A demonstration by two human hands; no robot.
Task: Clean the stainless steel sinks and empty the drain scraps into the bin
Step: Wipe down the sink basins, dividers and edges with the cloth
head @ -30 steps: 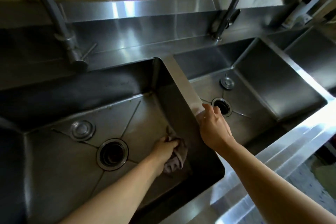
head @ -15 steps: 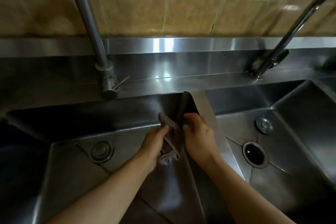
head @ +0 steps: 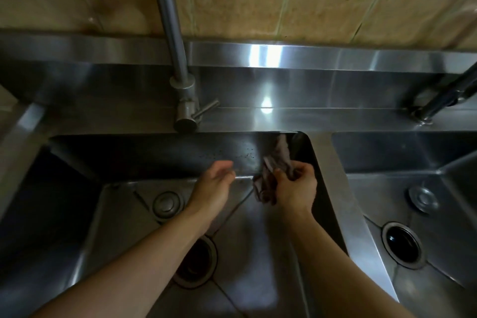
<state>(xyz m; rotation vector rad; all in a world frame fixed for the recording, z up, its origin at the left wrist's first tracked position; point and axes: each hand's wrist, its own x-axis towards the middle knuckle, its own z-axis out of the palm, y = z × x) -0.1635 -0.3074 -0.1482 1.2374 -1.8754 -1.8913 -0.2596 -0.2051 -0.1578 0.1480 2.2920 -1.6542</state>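
We had the cloth (head: 273, 173) bunched in our right hand (head: 295, 186), fingers curled round its middle, its long axis running up toward the back right corner of the left sink (head: 77, 214), where its top end lay against the wall. Our left hand (head: 215, 183) hung just beside it to the left, fingers loose and holding nothing. The speckled back wall (head: 227, 153) lay directly ahead of both hands, nearer the right one, so we judged the right hand better placed to wipe it.
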